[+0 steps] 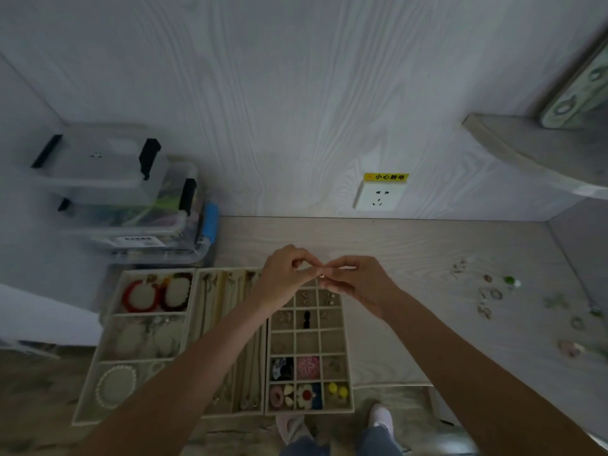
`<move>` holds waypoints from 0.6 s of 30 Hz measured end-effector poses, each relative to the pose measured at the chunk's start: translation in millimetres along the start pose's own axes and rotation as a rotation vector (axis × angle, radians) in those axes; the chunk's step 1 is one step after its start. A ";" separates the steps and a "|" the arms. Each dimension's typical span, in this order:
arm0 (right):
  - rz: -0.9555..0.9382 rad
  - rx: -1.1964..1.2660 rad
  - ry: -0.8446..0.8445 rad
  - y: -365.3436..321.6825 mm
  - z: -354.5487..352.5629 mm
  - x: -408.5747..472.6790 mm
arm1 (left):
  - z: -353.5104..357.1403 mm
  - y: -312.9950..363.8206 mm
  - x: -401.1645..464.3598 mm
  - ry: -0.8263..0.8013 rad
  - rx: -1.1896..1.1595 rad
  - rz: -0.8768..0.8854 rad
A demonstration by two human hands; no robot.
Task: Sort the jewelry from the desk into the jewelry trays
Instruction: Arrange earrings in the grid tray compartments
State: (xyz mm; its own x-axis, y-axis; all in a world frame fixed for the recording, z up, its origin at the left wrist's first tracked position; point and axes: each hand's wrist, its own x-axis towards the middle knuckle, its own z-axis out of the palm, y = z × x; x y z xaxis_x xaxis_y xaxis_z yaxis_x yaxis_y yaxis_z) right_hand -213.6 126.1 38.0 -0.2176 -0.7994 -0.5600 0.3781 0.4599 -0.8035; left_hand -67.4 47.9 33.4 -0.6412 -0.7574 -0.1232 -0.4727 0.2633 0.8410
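Three beige jewelry trays lie side by side at the desk's front left. The left tray holds red and pearl bracelets. The middle tray holds necklaces. The right tray is a grid of small compartments with earrings, hair ties and flower pieces. Above the grid tray's far end, my left hand and my right hand meet fingertip to fingertip and pinch one tiny piece of jewelry between them. Loose jewelry, rings and green pieces, lies scattered on the desk at the right.
Stacked clear plastic storage boxes stand at the back left against the wall. A wall socket with a yellow label sits behind the desk. A shelf juts out at the upper right. My feet in slippers show below the desk edge.
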 end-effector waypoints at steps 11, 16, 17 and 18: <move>-0.049 -0.100 0.145 8.9 5.6 17.8 | -3.4 -16.0 -0.3 -0.048 -0.334 -0.306; -0.114 -0.242 0.167 18.4 7.0 21.4 | -2.9 -22.5 -1.5 -0.049 -0.312 -0.332; -0.120 -0.203 0.132 20.2 8.0 21.0 | -2.0 -22.0 -1.1 -0.054 -0.295 -0.322; -0.123 -0.153 0.096 21.5 9.4 20.5 | -1.1 -20.7 -0.4 -0.067 -0.272 -0.314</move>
State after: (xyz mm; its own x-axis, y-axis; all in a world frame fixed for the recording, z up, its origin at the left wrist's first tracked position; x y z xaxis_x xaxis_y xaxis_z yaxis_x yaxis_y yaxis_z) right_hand -201.5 116.0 11.1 -0.3412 -0.8158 -0.4670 0.2043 0.4206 -0.8840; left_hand -56.7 42.1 16.7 -0.5331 -0.7331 -0.4224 -0.4807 -0.1484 0.8642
